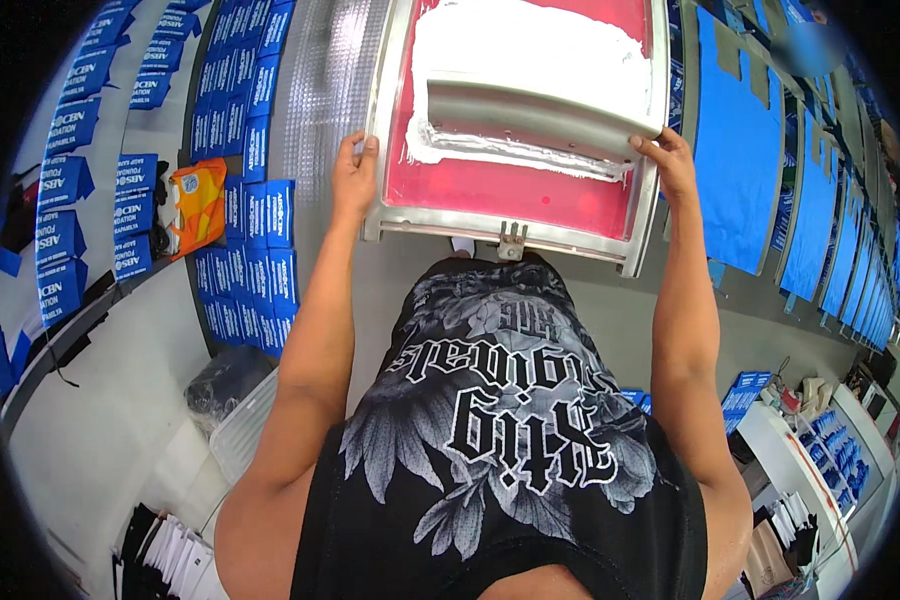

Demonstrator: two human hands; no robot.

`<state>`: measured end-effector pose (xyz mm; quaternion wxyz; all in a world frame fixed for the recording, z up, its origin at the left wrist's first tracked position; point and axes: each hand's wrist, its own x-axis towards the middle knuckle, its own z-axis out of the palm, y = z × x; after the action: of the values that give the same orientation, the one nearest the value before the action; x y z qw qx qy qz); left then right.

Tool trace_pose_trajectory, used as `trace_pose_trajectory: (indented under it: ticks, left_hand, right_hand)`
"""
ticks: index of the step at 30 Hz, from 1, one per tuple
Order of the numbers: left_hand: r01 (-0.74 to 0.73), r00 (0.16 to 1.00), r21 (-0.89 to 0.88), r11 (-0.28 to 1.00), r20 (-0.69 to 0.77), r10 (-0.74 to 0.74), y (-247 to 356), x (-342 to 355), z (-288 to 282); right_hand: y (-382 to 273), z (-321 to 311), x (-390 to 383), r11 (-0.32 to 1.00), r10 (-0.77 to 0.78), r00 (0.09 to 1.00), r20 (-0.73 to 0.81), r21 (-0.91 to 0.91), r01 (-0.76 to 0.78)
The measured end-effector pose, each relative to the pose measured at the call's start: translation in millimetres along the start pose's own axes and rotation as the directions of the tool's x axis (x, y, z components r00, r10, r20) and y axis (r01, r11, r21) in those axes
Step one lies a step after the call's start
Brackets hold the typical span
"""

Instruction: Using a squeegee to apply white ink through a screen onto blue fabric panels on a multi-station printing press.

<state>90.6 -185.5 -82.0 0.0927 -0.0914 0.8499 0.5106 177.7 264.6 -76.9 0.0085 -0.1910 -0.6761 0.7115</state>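
Observation:
A screen printing frame [372, 190] with a metal rim and a red mesh is in front of me. Thick white ink [530, 40] covers the far part of the mesh. Across the ink lies a metal squeegee [530, 112], with a ragged white smear along its near side. My left hand [355, 180] grips the frame's left side, thumb against the rim. On the opposite side my right hand [672, 165] grips the right rim, its thumb by the squeegee's right end. A small metal clamp [512, 241] is fixed at the middle of the near rim.
Blue printed pieces [255, 215] lie in rows on the left. More blue sheets on boards [738, 140] line the right side. An orange bag [198, 208] sits at the left. Folded garments [175, 555] are stacked at lower left, and white shelving [800, 480] stands at lower right.

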Motion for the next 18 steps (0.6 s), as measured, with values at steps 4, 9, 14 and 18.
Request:
trace_pose_trajectory:
  ticks: [4, 9, 14, 18]
  left_hand:
    - [-0.272, 0.954, 0.380, 0.884, -0.012, 0.299, -5.4, 10.1, -4.0]
    - [-0.716, 0.694, 0.437, 0.544, 0.363, 0.622, 118.8, -36.9, 16.4]
    - [-0.765, 0.629, 0.471, 0.440, 0.694, 0.352, 144.7, 8.6, 46.1]
    - [-0.818, 0.553, 0.485, 0.309, 0.515, 0.655, 163.7, 71.4, 68.4]
  right_hand:
    - [-8.9, -3.8, -7.5, 0.914, -0.028, 0.999, 0.041, -0.403, 0.042]
    - [-48.7, 47.7, -68.3, 0.307, -0.128, 0.950, 0.283, -0.900, 0.310]
    - [-64.6, 44.9, -34.9, 0.333, -0.050, 0.940, 0.337, -0.882, 0.334]
    - [-78.0, 42.3, 49.8, 0.158, -0.296, 0.901, 0.316, -0.915, 0.372]
